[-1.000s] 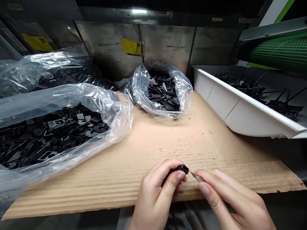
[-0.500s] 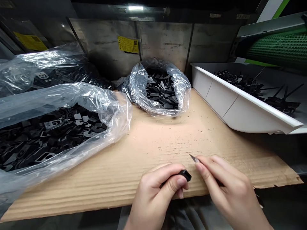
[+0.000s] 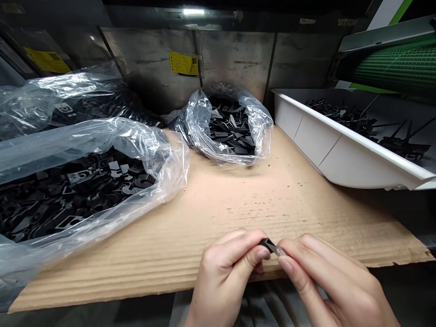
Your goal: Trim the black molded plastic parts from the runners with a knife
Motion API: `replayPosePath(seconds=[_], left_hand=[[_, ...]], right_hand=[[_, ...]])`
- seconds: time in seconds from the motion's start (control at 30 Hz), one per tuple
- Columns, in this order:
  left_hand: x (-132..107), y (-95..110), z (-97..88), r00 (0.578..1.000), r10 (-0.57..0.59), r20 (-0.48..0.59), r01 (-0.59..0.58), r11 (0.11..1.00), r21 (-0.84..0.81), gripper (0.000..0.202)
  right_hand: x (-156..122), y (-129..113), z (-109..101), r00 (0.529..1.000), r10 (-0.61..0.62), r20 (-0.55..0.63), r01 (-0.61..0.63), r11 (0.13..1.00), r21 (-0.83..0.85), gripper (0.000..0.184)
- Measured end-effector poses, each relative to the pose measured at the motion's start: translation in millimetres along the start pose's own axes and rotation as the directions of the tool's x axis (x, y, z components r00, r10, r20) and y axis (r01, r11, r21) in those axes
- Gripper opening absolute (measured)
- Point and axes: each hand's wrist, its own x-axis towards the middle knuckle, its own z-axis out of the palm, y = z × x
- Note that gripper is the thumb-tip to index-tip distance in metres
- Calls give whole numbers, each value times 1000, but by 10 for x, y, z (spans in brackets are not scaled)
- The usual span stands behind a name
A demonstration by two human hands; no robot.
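My left hand [image 3: 227, 268] is closed, with a small black plastic part [image 3: 265, 244] pinched between thumb and forefinger. Only the part's end shows; the fingers cover the rest. From the right, my right hand [image 3: 327, 272] grips a craft knife blade [image 3: 276, 249] close to its pointed tip. The blade lies against the exposed end of the black part, and its tip overlaps that end. Any handle behind the blade is hidden in my right hand. Both hands are over the front edge of the cardboard sheet [image 3: 143, 259].
A clear plastic bag [image 3: 166, 177] of black parts lies open at left, with another bag [image 3: 85, 81] behind it. A smaller open bag [image 3: 262, 136] stands at the back. To the right is a white tray [image 3: 306, 131] of dark parts, below a green roller [image 3: 395, 66]. Dark crumbs dot the cardboard.
My right hand has brought the blade left and down onto the black part, closing the gap between them. The part has turned slightly in my left hand.
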Motion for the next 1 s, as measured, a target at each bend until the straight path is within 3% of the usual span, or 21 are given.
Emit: replayPosePath(seconds=[0.13, 0.23, 0.4, 0.53, 0.87, 1.0], left_hand=[[3, 9, -4, 1000, 6, 26, -6, 1000, -9, 18], [14, 32, -12, 999, 1, 53, 0, 1000, -9, 21], [46, 40, -50, 989, 5, 148, 5, 998, -64, 27], [35, 34, -79, 981, -15, 192, 43, 989, -143, 33], [7, 9, -62, 982, 62, 178, -35, 987, -155, 29], [21, 8, -55, 990, 49, 132, -32, 992, -125, 28]], right_hand=[[-26, 72, 37, 997, 61, 50, -58, 997, -58, 13], [-47, 98, 57, 987, 133, 93, -128, 990, -57, 21], [-9, 42, 75, 991, 130, -6, -131, 990, -47, 38], [37, 9, 56, 991, 135, -10, -135, 991, -2, 41], [44, 0, -9, 965, 116, 234, -191, 923, 333, 20], [-59, -34, 1, 959, -4, 282, -92, 941, 327, 25]])
